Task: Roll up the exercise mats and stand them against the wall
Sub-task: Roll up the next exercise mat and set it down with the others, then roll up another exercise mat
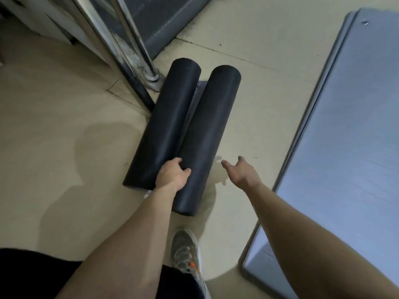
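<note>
Two black rolls lie side by side on the beige tiled floor, joined by a strip of mat between them: the left roll [166, 124] and the right roll [207, 134]. My left hand [172, 173] grips the near end of the mat where the two rolls meet, fingers curled into the gap. My right hand [239, 171] hovers open over the floor just right of the right roll, touching nothing. A blue-grey mat [345, 126] lies flat and unrolled on the right.
A steel post with a floor flange [151, 76] and a dark door frame stand just behind the left roll. A dark grey doormat [164, 22] lies beyond. My shoe [185, 249] is planted near the rolls' near end.
</note>
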Demonstrator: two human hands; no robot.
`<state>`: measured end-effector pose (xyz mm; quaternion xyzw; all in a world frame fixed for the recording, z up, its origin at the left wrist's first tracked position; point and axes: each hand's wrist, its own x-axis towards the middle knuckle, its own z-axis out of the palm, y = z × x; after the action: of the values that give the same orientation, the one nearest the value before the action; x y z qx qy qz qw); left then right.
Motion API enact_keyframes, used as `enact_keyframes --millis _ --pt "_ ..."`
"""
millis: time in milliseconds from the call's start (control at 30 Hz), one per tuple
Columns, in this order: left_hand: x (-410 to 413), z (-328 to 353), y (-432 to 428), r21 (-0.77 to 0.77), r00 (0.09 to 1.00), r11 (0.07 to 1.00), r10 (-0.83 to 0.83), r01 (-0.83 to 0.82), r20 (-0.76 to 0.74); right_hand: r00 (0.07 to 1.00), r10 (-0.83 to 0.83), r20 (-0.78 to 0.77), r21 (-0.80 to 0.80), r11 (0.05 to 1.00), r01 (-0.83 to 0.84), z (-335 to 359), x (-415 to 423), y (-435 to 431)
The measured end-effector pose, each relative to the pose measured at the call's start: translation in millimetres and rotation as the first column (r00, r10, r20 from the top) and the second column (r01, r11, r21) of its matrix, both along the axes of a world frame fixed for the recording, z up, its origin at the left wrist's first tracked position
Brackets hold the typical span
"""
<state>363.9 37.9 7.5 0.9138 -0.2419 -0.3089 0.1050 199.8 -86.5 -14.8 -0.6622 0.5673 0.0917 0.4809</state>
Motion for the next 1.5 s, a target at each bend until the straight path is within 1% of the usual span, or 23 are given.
enact_keyframes --millis 100,233,333,400,433,500,567,667,733,800,867,933,1033,1133,1167,1200,1267,1333,1367,1400,1433,1467,1500 --pt "-47.9 20.4 -2.4 -0.006 0.998 0.999 -0.053 0.054 0.026 0.999 -0.009 -0.036 -0.032 0.999 0.008 21.1 -73.5 -2.9" --pt "-129.4 42.9 -18.1 -0.028 0.978 0.979 -0.204 0.203 -0.035 0.991 -0.117 -0.07 -0.074 0.991 0.112 43.3 -182.9 -4.8" --pt "-194.2 53.0 -32.1 -0.03 0.931 0.932 -0.362 0.36 -0.057 0.973 -0.216 -0.082 -0.1 0.973 0.208 50.6 -256.9 3.0" --pt "-236.1 54.3 -41.2 -0.022 0.879 0.881 -0.472 0.472 -0.07 0.964 -0.243 -0.108 -0.122 0.965 0.23 50.2 -298.1 12.4" --pt "-256.2 51.6 -44.2 -0.014 0.84 0.845 -0.534 0.535 -0.097 0.962 -0.237 -0.135 -0.13 0.967 0.22 46.5 -316.8 18.5" --pt "-295.2 36.0 -48.5 0.002 0.729 0.74 -0.663 0.673 -0.17 0.962 -0.188 -0.196 -0.123 0.978 0.166 29.7 -352.9 30.6" --pt "-329.7 6.4 -46.5 0.019 0.605 0.616 -0.766 0.787 -0.217 0.953 -0.108 -0.284 -0.072 0.993 0.091 2.7 -384.3 46.7" --pt "-372.1 -50.0 -28.0 0.076 0.415 0.409 -0.88 0.909 -0.229 0.907 0.012 -0.421 0.023 1.0 -0.003 -43.1 -422.1 81.9" --pt "-389.2 -83.4 -7.2 0.149 0.291 0.263 -0.931 0.953 -0.22 0.876 0.092 -0.474 0.076 0.995 -0.064 -66.5 -437.3 110.2" --pt "-396.0 -106.9 13.8 0.233 0.161 0.113 -0.966 0.966 -0.202 0.828 0.193 -0.526 0.072 0.98 -0.183 -83.3 -446.2 135.6" --pt "-397.1 -120.7 26.2 0.292 0.081 0.031 -0.984 0.956 -0.159 0.777 0.238 -0.583 0.012 0.959 -0.285 -93.7 -450.1 150.6" --pt "-397.9 -125.0 29.2 0.328 0.032 -0.001 -0.995 0.945 -0.094 0.765 0.236 -0.599 -0.049 0.943 -0.33 -95.2 -452.2 153.2" --pt "-399.9 -118.2 25.0 0.325 0.008 -0.02 -0.996 0.945 -0.085 0.781 0.272 -0.562 -0.05 0.931 -0.361 -85.6 -458.3 142.6" --pt "-393.8 -94.8 15.8 0.248 0.057 0.007 -0.979 0.969 -0.194 0.766 0.378 -0.52 0.077 0.914 -0.398 -55.9 -458.3 118.9" --pt "-390.6 -82.4 10.7 0.21 0.086 0.035 -0.968 0.977 -0.236 0.759 0.405 -0.51 0.117 0.907 -0.405 -43.4 -456.6 110.0" --pt "-386.2 -69.0 4.8 0.171 0.131 0.086 -0.953 0.981 -0.274 0.759 0.417 -0.5 0.145 0.904 -0.402 -29.8 -454.7 100.6" --pt "-376.5 -43.7 -11.8 0.117 0.278 0.253 -0.903 0.96 -0.328 0.791 0.371 -0.486 0.137 0.926 -0.351 -1.4 -454.9 80.5" --pt "-365.6 -28.2 -29.7 0.056 0.433 0.44 -0.841 0.896 -0.324 0.823 0.278 -0.496 0.007 0.949 -0.316 24.2 -459.5 62.4" --pt "-361.1 -23.2 -37.9 0.007 0.492 0.515 -0.815 0.857 -0.305 0.829 0.219 -0.515 -0.092 0.947 -0.307 32.8 -461.8 55.6" --pt "-357.4 -21.1 -45.3 -0.051 0.533 0.564 -0.804 0.824 -0.265 0.825 0.158 -0.542 -0.191 0.933 -0.304 36.3 -463.0 50.7" --pt "-355.4 -22.0 -50.9 -0.085 0.547 0.567 -0.818 0.82 -0.177 0.818 0.104 -0.566 -0.281 0.908 -0.31 35.9 -462.2 48.6" --pt "-354.9 -24.5 -54.1 -0.09 0.521 0.523 -0.853 0.848 -0.046 0.809 0.058 -0.586 -0.359 0.875 -0.323 31.9 -459.5 48.8" --pt "-356.8 -29.1 -56.2 -0.079 0.461 0.454 -0.881 0.887 0.109 0.801 0.016 -0.599 -0.429 0.838 -0.337 23.4 -456.0 50.3"
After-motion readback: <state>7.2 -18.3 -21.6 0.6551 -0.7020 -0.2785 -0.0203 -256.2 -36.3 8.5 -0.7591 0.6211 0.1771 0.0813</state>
